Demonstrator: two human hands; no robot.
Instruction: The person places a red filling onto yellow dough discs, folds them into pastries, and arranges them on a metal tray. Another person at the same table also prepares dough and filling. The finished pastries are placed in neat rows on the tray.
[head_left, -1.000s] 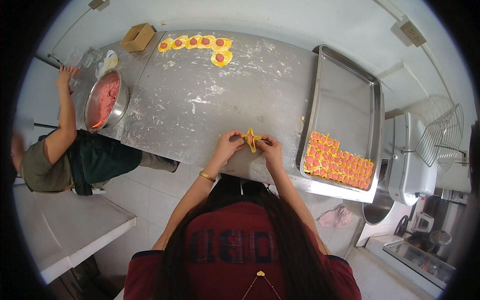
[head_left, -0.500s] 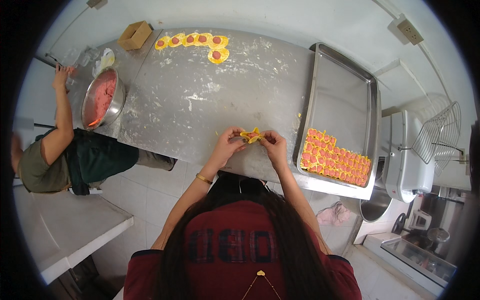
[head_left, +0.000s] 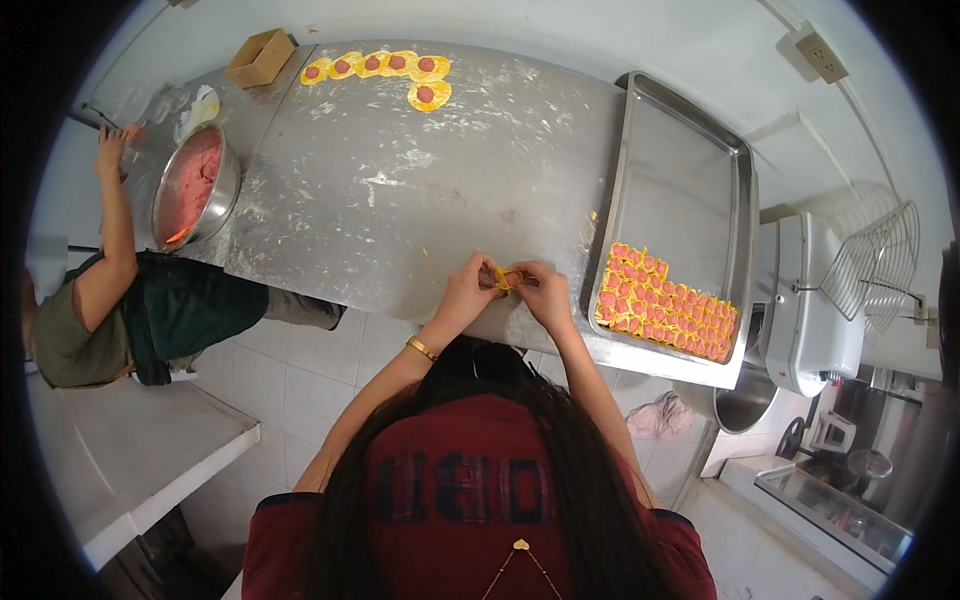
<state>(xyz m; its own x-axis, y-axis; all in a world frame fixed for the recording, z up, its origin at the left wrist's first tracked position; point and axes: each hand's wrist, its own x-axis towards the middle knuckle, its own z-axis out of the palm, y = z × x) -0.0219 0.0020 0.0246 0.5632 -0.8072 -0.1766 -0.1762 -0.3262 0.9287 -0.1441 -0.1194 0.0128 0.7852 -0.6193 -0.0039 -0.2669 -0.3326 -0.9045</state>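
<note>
A small dumpling (head_left: 510, 279), yellow wrapper around pink filling, is pinched between my two hands over the near side of the metal table (head_left: 350, 230). My left hand (head_left: 470, 290) closes on its left side, and my right hand (head_left: 545, 292) grips the opposite side. Fingers cover part of the wrapper. To the right, a large metal tray (head_left: 680, 190) holds many finished dumplings (head_left: 665, 305) packed together at its near end. Flat yellow wrappers (head_left: 372, 64), each with a ball of pink filling, lie in a row at the far edge; one more wrapper (head_left: 428, 96) sits just nearer.
A steel bowl (head_left: 228, 185) of pink filling stands at the table's left end. Behind it is an open cardboard box (head_left: 261, 57). A co-worker (head_left: 105, 290) stands at the left, one arm reaching forward. A white machine (head_left: 795, 300) and wire rack (head_left: 885, 265) are beyond the tray.
The dumpling's wrapper was spread in points around the filling; now it is gathered more tightly between my fingers. My hands have drawn closer together. The whole view has shifted slightly.
</note>
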